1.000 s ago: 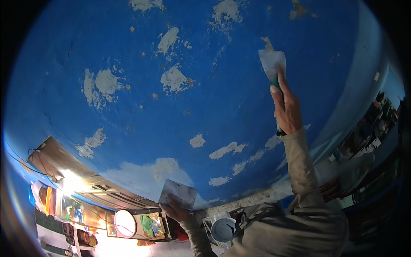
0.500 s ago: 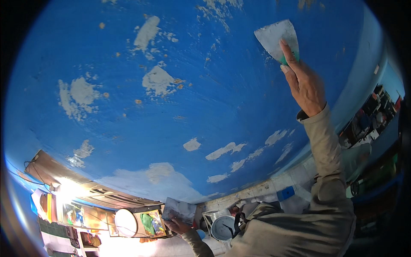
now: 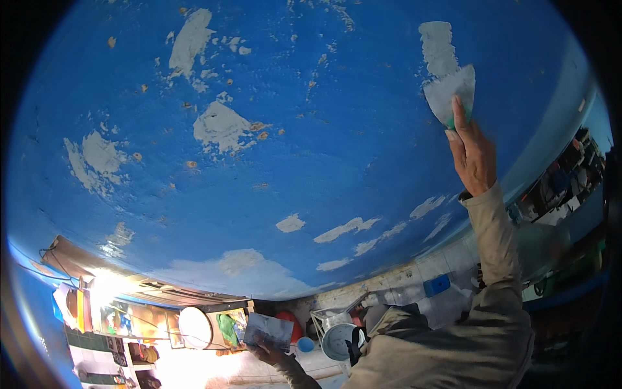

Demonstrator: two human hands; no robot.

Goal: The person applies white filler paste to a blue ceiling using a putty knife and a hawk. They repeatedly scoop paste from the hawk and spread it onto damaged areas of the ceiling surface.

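Observation:
My right hand (image 3: 475,159) is closed round the green handle of a putty knife (image 3: 452,94), its index finger stretched along the blade. The wide pale blade lies against the blue wall (image 3: 350,142). Directly above the blade runs a strip of whitish filler (image 3: 438,47) with ragged sides. Low in the view, my left hand (image 3: 267,352) grips a flat grey rectangular plate (image 3: 271,329) from beneath. That hand's fingers are partly hidden and dim.
Several whitish patches (image 3: 221,126) and small brown spots mark the wall. Below are a round bucket (image 3: 338,342), a small blue tub (image 3: 306,344), a blue box (image 3: 437,285), and shelves with a round white object (image 3: 195,327). A bright lamp (image 3: 107,288) glares at lower left.
My right hand has drawn the putty knife downward, and a strip of filler now shows on the wall above it. The view has shifted slightly; my left hand still holds the plate.

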